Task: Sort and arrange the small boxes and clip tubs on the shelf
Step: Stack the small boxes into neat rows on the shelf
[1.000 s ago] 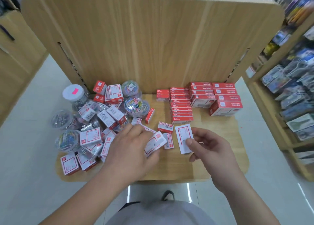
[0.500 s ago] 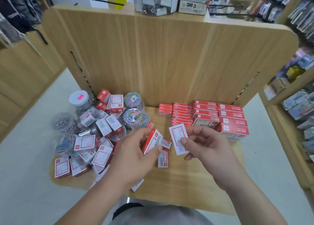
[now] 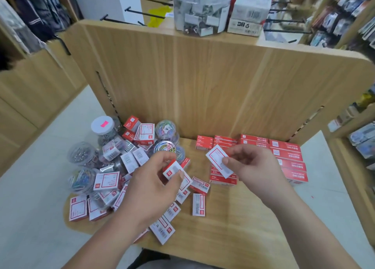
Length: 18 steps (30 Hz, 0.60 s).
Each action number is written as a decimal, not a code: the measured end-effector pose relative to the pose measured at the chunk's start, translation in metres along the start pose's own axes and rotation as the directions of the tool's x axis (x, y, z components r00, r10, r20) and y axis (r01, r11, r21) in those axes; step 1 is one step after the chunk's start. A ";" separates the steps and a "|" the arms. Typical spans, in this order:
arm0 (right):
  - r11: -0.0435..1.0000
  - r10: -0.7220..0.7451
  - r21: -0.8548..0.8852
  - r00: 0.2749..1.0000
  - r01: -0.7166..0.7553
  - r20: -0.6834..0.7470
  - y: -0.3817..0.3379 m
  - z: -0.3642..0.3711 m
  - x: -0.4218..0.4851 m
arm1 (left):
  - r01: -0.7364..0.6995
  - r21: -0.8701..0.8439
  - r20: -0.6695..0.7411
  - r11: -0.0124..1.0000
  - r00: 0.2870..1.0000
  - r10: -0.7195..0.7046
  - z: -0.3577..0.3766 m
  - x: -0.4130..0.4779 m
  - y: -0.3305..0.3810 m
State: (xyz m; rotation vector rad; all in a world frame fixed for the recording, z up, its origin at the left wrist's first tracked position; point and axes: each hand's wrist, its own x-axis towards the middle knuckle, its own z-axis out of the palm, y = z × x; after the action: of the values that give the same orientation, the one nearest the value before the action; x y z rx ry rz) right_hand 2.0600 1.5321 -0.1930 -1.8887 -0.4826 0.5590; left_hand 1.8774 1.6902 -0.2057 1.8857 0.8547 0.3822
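My left hand pinches one box, right hand another box. Right of the pile, rows stand sorted (pile unsorted, I judge).

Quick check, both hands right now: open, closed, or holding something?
Left hand: closed around a red-and-white box.
Right hand: pinching a white box, lifted off the shelf.

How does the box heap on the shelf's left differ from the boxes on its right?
The left heap lies jumbled; the right rows are stacked in line. The left heap is mixed with clear clip tubs; the right rows hold boxes only. The left heap shows mostly white faces, the right rows red ones. Both are small red-and-white boxes on the wooden shelf.
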 end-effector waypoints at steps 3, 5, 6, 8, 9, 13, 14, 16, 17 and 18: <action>1.000 -0.015 -0.010 1.000 0.015 -0.009 0.015 -0.006 -0.016 | 0.009 -0.085 0.071 0.996 0.997 -0.003 0.009 0.001 -0.005; 0.989 -0.057 -0.142 0.998 0.051 -0.036 0.035 -0.010 -0.032 | 0.003 -0.054 0.135 0.999 0.991 0.004 0.018 -0.002 -0.008; 0.974 -0.075 -0.220 0.996 0.062 -0.052 0.049 -0.011 -0.040 | 0.002 -0.043 0.177 0.999 0.984 0.005 0.023 -0.005 -0.010; 0.949 -0.103 -0.307 0.991 0.073 -0.083 0.075 -0.006 -0.055 | -0.024 -0.024 0.245 0.999 0.969 0.029 0.033 -0.012 -0.015; 0.942 -0.130 -0.321 0.987 0.093 -0.096 0.086 -0.001 -0.061 | -0.065 0.013 0.258 0.998 0.964 0.059 0.039 -0.016 -0.018; 0.954 -0.227 -0.247 0.950 0.172 -0.215 0.106 0.018 -0.064 | -0.281 0.209 0.273 0.937 0.936 0.220 0.050 -0.022 -0.026; 0.966 -0.221 -0.193 0.942 0.175 -0.251 0.107 0.019 -0.064 | -0.327 0.222 0.288 0.919 0.922 0.258 0.053 -0.022 -0.026; 0.979 -0.194 -0.122 0.936 0.164 -0.293 0.108 0.017 -0.066 | -0.415 0.256 0.316 0.873 0.889 0.330 0.061 -0.021 -0.027; 0.981 -0.183 -0.125 0.936 0.152 -0.301 0.110 0.016 -0.066 | -0.452 0.265 0.322 0.852 0.874 0.363 0.067 -0.020 -0.029; 0.980 -0.171 -0.146 0.937 0.132 -0.306 0.112 0.014 -0.066 | -0.472 0.260 0.319 0.843 0.866 0.386 0.073 -0.018 -0.031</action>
State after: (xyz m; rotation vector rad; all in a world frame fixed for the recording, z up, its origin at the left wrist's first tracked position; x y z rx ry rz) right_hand 2.0064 1.4652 -0.2916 -1.9918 -0.4530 0.1191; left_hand 1.8959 1.6372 -0.2642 2.3889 0.3185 0.2669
